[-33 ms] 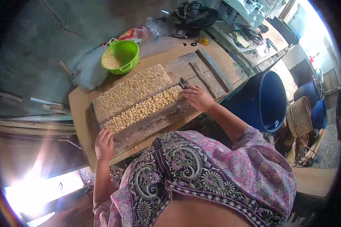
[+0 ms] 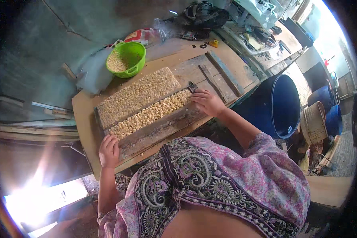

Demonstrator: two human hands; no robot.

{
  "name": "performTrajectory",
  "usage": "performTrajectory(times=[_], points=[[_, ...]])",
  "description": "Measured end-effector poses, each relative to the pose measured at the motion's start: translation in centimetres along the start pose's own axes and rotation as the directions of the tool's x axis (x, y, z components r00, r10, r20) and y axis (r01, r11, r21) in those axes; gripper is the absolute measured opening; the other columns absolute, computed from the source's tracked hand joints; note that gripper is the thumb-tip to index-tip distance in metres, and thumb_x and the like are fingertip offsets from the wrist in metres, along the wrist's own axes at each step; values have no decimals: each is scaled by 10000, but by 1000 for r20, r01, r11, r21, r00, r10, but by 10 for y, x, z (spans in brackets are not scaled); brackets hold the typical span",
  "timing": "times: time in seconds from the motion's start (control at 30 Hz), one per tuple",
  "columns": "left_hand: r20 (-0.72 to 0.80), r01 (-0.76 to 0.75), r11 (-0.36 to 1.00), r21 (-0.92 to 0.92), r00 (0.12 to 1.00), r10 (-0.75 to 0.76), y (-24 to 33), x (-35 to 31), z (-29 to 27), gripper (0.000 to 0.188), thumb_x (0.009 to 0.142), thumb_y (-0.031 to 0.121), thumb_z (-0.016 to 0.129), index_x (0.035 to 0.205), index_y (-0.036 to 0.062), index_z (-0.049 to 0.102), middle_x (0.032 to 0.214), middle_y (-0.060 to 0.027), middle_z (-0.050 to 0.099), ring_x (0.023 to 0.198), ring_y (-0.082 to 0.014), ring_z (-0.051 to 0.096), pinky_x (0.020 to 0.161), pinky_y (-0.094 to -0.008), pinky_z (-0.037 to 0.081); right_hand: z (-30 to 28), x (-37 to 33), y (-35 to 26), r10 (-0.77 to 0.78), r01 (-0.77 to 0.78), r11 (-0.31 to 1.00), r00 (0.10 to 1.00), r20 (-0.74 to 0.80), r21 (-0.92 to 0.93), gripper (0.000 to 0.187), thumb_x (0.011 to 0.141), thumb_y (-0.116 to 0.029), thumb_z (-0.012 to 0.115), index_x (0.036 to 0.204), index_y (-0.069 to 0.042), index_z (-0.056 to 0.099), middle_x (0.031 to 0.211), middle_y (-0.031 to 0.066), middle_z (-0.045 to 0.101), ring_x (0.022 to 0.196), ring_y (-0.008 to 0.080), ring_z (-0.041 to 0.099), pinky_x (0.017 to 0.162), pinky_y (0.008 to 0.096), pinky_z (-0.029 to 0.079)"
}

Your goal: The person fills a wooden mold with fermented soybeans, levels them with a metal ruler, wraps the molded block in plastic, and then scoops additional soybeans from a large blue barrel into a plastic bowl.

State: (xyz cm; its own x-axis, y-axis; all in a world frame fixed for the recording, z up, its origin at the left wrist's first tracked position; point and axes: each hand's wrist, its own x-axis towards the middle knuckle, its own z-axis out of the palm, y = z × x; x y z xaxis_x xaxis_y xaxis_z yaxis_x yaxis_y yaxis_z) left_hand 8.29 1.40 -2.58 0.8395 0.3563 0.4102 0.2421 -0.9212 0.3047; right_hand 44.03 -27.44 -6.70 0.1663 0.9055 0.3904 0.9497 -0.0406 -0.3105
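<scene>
A long wooden mould lies slantwise on a board table. It holds a wide pressed slab of pale beans and, nearer me, a narrower strip of looser beans. A weathered wooden plank runs along the strip's near side. My left hand grips the plank's left end with bent fingers. My right hand closes on its right end, next to a small dark piece at the strip's end. My patterned purple clothing fills the lower middle.
A green plastic basket with beans stands at the table's far edge beside a clear plastic bag. Spare wooden slats lie to the right. A blue barrel, a woven basket and a cluttered bench are beyond.
</scene>
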Motion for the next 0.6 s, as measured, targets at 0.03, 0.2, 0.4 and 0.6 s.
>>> performTrajectory(times=[0.03, 0.2, 0.4, 0.6], points=[[0, 1, 1000, 1, 1000, -1, -1, 1, 0, 166, 748, 27, 582, 908, 32, 627, 998, -128, 602, 980, -305, 556, 845, -366, 445, 0, 1, 3, 3, 5, 995, 997, -77, 96, 354, 720, -158, 615, 1054, -51, 566, 1102, 101, 552, 1076, 281, 482, 891, 397, 395], [-12, 144, 984, -110, 989, -146, -16, -1, 1, 92, 741, 58, 628, 826, 26, 642, 928, -123, 619, 928, -259, 583, 822, -343, 453, -3, 13, 5, 173, -152, 952, 983, -58, 266, 215, 738, -180, 620, 909, -50, 630, 915, 114, 612, 903, 293, 556, 806, 375, 443], [116, 241, 960, -142, 967, -225, -16, 5, -6, 87, 708, 55, 645, 793, 36, 645, 931, -106, 614, 949, -248, 564, 855, -340, 426, -5, 21, 15, 172, -187, 939, 982, 76, 289, 188, 740, -165, 624, 900, -70, 646, 893, 97, 623, 854, 288, 560, 771, 370, 447], [145, 73, 992, -100, 988, -58, -18, 5, -10, 109, 700, 71, 646, 803, 38, 637, 866, -88, 605, 888, -266, 558, 821, -346, 428, -9, 22, 16, 110, -145, 938, 986, 128, 314, 175, 756, -180, 615, 898, -85, 653, 877, 88, 633, 848, 259, 573, 759, 357, 447]])
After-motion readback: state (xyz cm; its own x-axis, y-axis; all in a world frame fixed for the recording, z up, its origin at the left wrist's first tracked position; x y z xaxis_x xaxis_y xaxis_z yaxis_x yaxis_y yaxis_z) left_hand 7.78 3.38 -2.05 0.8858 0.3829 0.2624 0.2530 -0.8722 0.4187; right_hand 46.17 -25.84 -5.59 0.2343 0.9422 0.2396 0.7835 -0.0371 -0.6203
